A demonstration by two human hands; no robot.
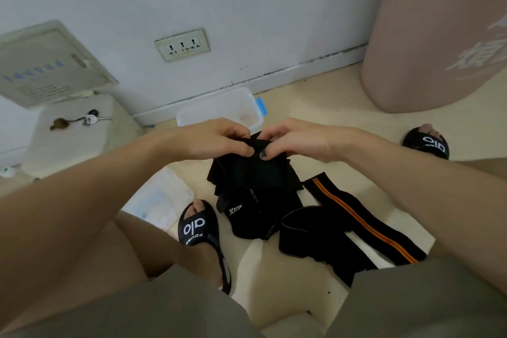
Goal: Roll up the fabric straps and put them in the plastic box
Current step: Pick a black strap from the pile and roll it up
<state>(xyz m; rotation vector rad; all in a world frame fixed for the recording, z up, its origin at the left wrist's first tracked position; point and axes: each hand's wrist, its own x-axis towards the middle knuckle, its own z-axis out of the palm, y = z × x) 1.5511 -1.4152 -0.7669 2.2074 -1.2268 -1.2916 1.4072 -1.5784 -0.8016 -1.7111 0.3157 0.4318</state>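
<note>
A black fabric strap [255, 173] hangs from both hands above the floor, its upper end bunched between the fingers. My left hand [216, 138] pinches that end from the left, and my right hand [290, 138] pinches it from the right. Its lower part, with white lettering, trails down onto the floor. A second black strap with orange stripes [362, 219] lies on the floor to the right. The clear plastic box [219, 110] stands open by the wall, just beyond my hands.
The box's lid [162, 197] lies on the floor beside my left foot in a black sandal [200, 225]. My right sandal [426, 143] is at the right. A white stool with keys [74, 132] stands left, a pink bin [439, 44] far right.
</note>
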